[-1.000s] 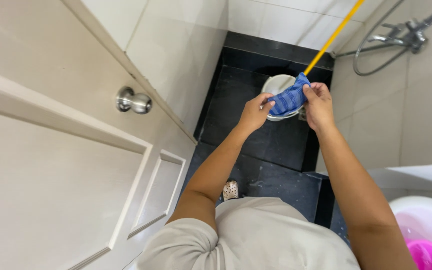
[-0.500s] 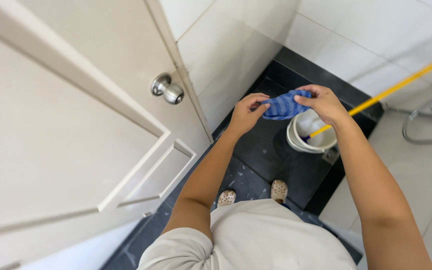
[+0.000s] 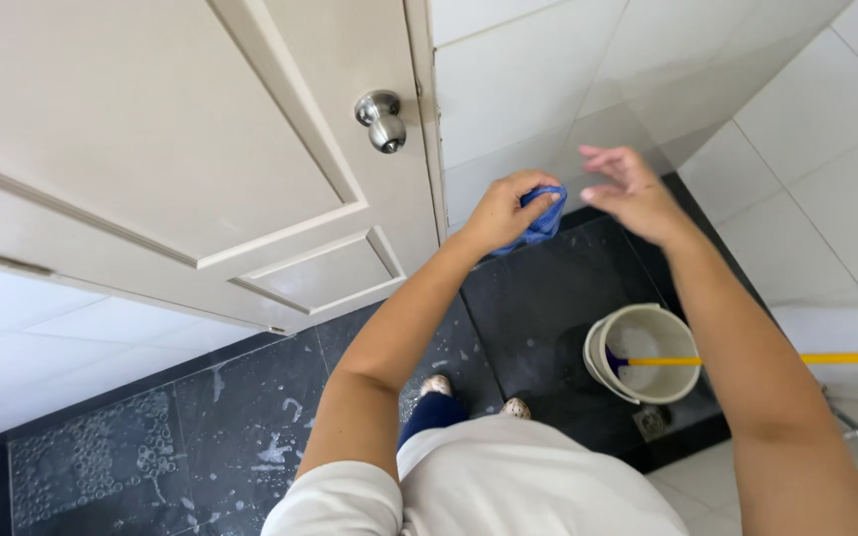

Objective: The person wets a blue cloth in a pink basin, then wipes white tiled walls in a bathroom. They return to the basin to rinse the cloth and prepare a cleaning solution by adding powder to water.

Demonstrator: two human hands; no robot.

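Tiled bathroom, left hand (image 3: pixel 497 210) bunching half-hidden blue cloth (image 3: pixel 542 220), right hand (image 3: pixel 630 195) blurred, spread empty, bucket (image 3: pixel 647 351) partly hidden.

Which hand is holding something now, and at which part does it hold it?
The left hand grips the blue cloth, bunched in its fingers at one end. The right hand is open and holds nothing.

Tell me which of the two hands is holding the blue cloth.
The left hand grips the bunched blue cloth; the right hand is open, fingers spread, beside it, holding nothing.
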